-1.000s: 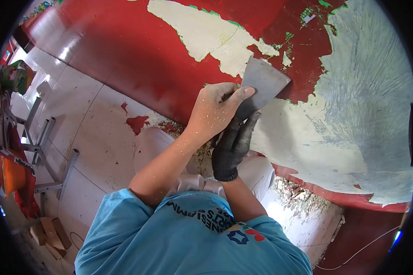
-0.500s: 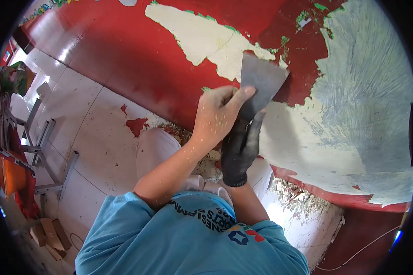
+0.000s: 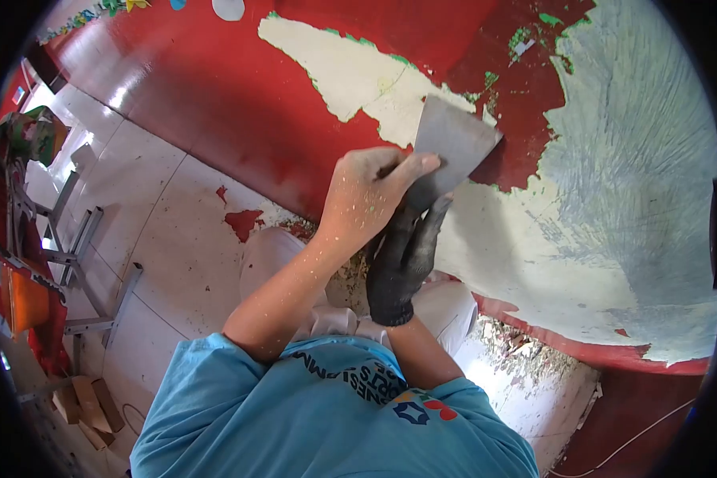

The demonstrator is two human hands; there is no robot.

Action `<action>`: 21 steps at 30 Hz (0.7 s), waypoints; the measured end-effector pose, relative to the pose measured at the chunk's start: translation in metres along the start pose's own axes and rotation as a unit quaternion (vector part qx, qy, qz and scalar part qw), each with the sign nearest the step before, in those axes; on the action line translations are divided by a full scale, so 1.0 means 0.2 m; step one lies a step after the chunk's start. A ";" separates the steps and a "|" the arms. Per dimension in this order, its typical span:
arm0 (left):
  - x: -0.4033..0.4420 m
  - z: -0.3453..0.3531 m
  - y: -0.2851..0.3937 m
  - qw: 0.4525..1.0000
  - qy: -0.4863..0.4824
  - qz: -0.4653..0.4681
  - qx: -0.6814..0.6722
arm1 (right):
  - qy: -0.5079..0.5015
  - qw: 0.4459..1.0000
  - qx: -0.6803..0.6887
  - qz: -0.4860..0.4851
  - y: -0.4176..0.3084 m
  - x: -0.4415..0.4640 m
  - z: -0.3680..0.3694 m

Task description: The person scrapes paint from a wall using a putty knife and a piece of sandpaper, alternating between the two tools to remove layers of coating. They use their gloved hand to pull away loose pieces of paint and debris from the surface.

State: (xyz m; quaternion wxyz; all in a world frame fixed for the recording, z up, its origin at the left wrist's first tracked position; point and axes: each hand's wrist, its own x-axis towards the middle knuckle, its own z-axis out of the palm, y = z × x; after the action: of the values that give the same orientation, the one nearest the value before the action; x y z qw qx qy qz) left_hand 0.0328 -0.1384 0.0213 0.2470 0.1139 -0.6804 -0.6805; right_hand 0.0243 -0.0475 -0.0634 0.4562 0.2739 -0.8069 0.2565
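A wide-bladed scraper is held in front of the wall, its broad metal edge pointing up and right. My left hand, bare and speckled with flakes, is closed with its thumb on the lower left of the blade. My right hand, in a black glove, is wrapped about the scraper's handle end, which the hands hide. Behind the blade, the wall's red paint gives way to a stripped cream patch. I cannot tell whether the edge touches the wall.
A large bare grey-white area covers the wall at right. Paint chips litter the floor along its foot. At left stand a metal folding frame and an orange object, with cardboard below. A cable runs at lower right.
Both hands have shifted slightly left in the picture, while the scraper blade stays in nearly the same place. The view itself has shifted a little. Both hands keep their hold.
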 end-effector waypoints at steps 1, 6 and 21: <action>-0.01 0.00 0.00 1.000 -0.004 -0.009 0.025 | 0.004 1.000 0.002 -0.002 -0.01 0.00 0.00; 0.03 -0.01 0.10 0.999 -0.020 -0.035 0.026 | -0.148 0.815 0.433 0.355 -0.09 0.15 -0.18; -0.01 0.04 -0.01 0.986 -0.075 -0.001 0.149 | -0.067 0.893 0.324 0.305 -0.03 -0.04 -0.14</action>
State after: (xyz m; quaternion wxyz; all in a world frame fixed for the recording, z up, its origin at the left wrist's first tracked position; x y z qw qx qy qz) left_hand 0.0307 -0.1311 0.0202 0.1748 0.0982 -0.7906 -0.5786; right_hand 0.0484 -0.0306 -0.0563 0.1863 0.1634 -0.7517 0.6112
